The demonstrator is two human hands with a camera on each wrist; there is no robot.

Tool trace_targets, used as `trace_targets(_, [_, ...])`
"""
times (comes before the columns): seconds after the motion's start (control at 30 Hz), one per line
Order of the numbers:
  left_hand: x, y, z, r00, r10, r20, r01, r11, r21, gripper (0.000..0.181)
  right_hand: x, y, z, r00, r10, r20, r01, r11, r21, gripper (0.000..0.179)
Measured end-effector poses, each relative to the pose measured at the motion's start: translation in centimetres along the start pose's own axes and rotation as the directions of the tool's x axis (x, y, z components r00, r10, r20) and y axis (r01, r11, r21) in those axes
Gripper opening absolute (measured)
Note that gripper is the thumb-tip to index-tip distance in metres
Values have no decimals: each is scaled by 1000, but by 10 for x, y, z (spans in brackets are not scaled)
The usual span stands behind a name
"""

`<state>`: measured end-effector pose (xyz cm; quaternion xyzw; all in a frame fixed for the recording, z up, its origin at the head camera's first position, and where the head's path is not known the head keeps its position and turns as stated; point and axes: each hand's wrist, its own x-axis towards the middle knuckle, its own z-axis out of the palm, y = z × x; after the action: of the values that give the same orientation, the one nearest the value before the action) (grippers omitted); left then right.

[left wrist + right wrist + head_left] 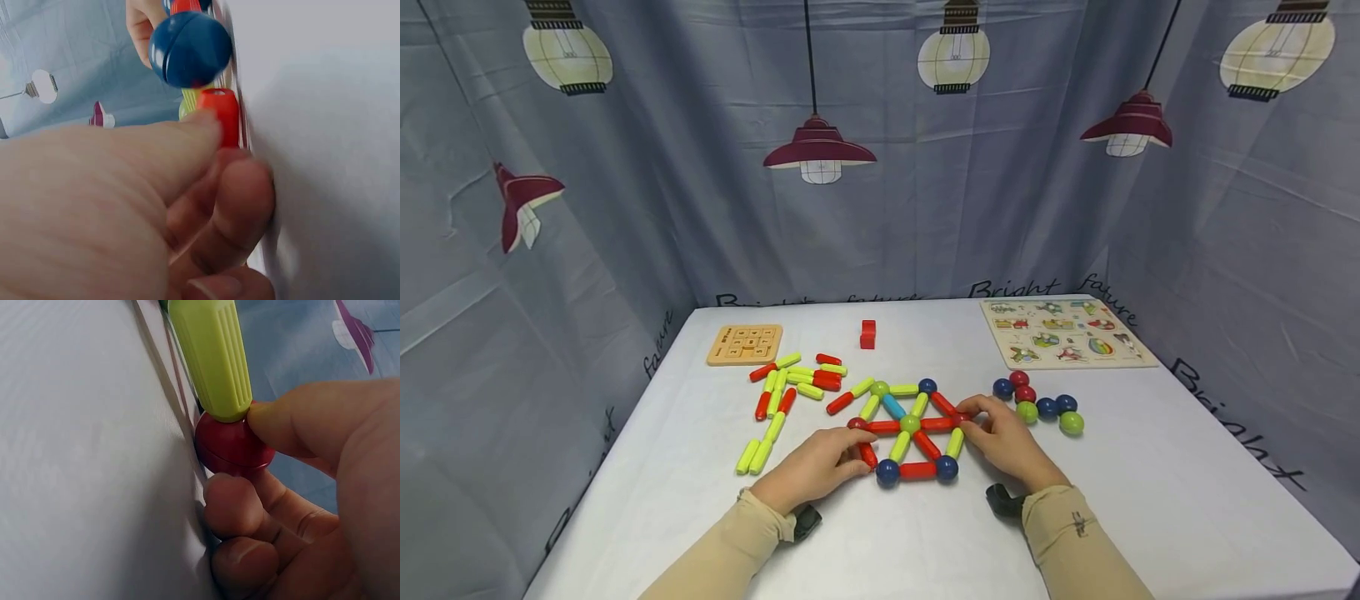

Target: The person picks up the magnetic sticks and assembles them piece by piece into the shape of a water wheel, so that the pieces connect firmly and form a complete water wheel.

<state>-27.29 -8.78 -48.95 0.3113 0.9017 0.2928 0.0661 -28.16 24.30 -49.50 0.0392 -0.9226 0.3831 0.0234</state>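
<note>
On the white table lies a flat wheel of magnetic rods and balls around a green centre ball (pixel 910 423). My left hand (pixel 812 468) pinches a red rod (pixel 226 115) between thumb and fingers at the wheel's near left side. The rod's bare end points toward a dark blue ball (pixel 190 50), with a small gap showing in the head view. At the wheel's right side my right hand (pixel 1006 440) holds a red ball (pixel 232 447) between thumb and fingers. A yellow-green rod (pixel 212 362) meets that ball.
Loose red and yellow-green rods (pixel 777 427) lie to the left. Several loose balls (pixel 1047 408) sit at right. Behind are a wooden number puzzle (pixel 745 345), a red block (pixel 868 335) and a picture board (pixel 1067 335). A patterned curtain (pixel 880 233) surrounds the table.
</note>
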Motion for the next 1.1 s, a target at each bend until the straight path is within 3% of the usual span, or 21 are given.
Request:
trace_targets(0.13, [1,-1,2,1000,13,-16,-13,999,42,39,0,-1,0,1000,-3,4,3,1000,9,23])
trace_targets(0.4, [1,1,5,999,-23,46,16,989,148,32,0,0,3,1000,-20,11,20,1000,2,22])
trace_targets(0.7, [3,1,4,999,-32,40,26,991,130,34,1,0,3,1000,-9,13,9,1000,-5,23])
trace_targets(0.9, [3,4,5,999,31,36,-38,978,204,36,1,0,2,1000,-21,13,21,1000,-1,24])
trace_targets(1.1, [5,6,8,999,29,44,-39,965,259,36,1,1,1,1000,-14,15,14,1000,-5,24])
